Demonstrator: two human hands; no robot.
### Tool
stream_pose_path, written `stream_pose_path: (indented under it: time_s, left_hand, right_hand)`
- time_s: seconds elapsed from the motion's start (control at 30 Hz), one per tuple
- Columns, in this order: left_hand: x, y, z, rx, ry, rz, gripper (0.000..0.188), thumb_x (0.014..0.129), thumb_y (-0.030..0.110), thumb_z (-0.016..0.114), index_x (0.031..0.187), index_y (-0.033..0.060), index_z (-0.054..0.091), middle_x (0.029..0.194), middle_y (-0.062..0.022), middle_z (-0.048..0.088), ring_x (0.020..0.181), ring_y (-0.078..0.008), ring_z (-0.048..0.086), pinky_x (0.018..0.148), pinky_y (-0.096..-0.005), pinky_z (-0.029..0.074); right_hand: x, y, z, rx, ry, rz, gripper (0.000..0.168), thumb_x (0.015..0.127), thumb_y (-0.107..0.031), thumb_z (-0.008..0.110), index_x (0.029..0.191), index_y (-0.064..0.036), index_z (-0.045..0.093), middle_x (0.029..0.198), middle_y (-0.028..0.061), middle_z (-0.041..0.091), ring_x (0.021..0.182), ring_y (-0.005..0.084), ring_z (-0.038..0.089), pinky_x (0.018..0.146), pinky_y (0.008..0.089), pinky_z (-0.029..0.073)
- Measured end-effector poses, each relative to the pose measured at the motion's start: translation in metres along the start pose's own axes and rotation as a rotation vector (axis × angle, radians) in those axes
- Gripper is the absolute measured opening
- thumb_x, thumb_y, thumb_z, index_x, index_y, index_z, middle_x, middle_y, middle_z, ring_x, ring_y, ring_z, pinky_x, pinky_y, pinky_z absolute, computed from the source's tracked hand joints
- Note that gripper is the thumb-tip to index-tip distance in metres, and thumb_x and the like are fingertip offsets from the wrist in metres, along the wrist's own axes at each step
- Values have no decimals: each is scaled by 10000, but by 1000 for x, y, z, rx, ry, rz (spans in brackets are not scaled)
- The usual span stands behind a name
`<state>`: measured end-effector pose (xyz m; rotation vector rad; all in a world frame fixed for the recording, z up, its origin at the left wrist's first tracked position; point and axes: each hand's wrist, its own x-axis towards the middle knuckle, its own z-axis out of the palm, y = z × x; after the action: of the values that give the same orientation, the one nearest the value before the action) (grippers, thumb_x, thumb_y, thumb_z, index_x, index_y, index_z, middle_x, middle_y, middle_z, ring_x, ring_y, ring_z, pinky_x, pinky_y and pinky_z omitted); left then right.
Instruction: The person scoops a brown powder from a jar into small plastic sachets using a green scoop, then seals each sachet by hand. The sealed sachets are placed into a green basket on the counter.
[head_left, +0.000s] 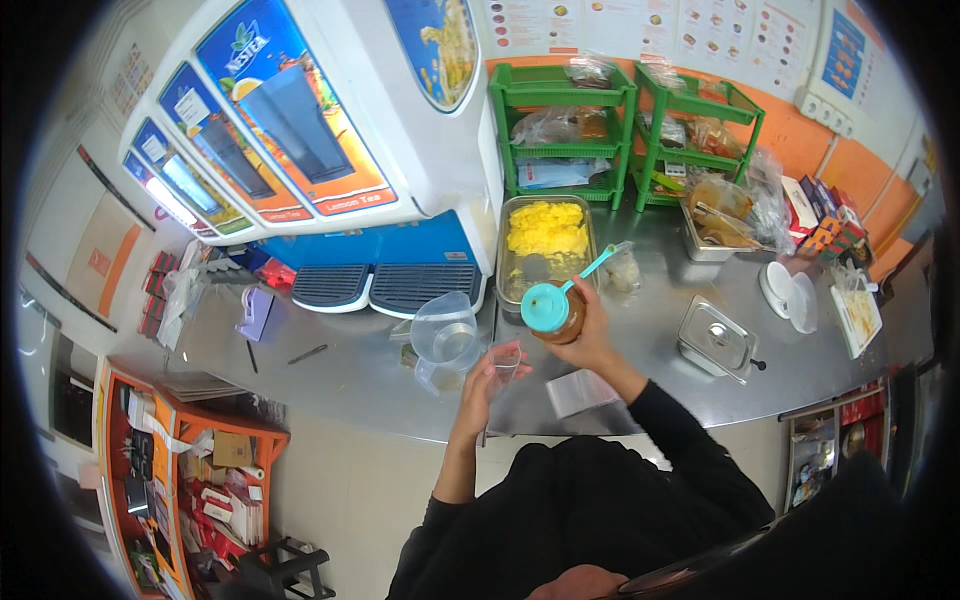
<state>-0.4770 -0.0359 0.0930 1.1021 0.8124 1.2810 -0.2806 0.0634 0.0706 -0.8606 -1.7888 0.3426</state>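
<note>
My right hand (589, 330) grips a jar of brown contents (574, 319) with a turquoise lid (545, 307). A turquoise spoon handle (592, 265) sticks out from the lid towards the upper right. In my left hand (475, 386) is a small clear plastic bag or cup (505, 367); its exact kind is hard to tell. Just left of that hand stands a clear plastic measuring jug (444, 330) on the steel counter. Behind the jar, a steel pan (510, 281) holds yellow scrambled-egg-like food (549, 229). A stack of clear plastic sheets or bags (581, 391) lies near the counter's front edge.
A lidded steel container (718, 336) stands on the steel counter (645, 375) at right. Farther right are white round lids (776, 289) and a white tray (855, 319). Green racks (562, 94) line the wall. A drink dispenser (442, 165) and purple tape dispenser (255, 313) stand left.
</note>
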Motion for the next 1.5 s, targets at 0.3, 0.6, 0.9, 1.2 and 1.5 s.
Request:
stream_pose_path:
  time_s: [0.3, 0.6, 0.9, 1.2, 1.5]
  left_hand:
    - [4, 57, 18, 158, -180, 66, 484, 974, 327, 397, 1271, -51, 464, 1167, -139, 539, 1022, -241, 577, 926, -363, 437]
    - [27, 51, 40, 126, -354, -33, 502, 991, 309, 380, 1361, -29, 382, 1221, -122, 512, 1056, -227, 554, 964, -362, 403]
    - [38, 31, 41, -67, -412, -116, 528, 993, 356, 352, 1332, -47, 401, 1234, -124, 537, 1042, -211, 574, 952, -324, 409]
    - [38, 25, 37, -138, -420, -124, 543, 991, 394, 341, 1307, -39, 428, 1224, -133, 559, 1013, -204, 580, 926, -331, 431]
    - [35, 17, 31, -423, -528, -125, 573, 978, 423, 377, 1294, -48, 459, 1181, -126, 563, 926, -190, 577, 780, -312, 476]
  right_hand:
    - [93, -53, -99, -681, -242, -739, 610, 717, -173, 616, 1282, -354, 474, 1092, 50, 548, 1044, 265, 533, 971, 522, 376]
    - [121, -88, -139, -944, -290, -977, 639, 739, -168, 623, 1256, -470, 399, 973, -10, 507, 1044, 200, 535, 973, 498, 399]
    - [122, -97, -148, -980, -290, -1072, 631, 698, -245, 676, 1216, -500, 420, 992, -14, 541, 969, 211, 595, 938, 513, 436]
    - [121, -97, -149, -976, -309, -1064, 652, 686, -219, 680, 1215, -499, 422, 939, -18, 517, 963, 194, 584, 928, 508, 438]
    - [108, -90, -138, -842, -407, -761, 730, 662, -83, 679, 1275, -407, 450, 1071, 28, 531, 1044, 227, 521, 967, 501, 370]
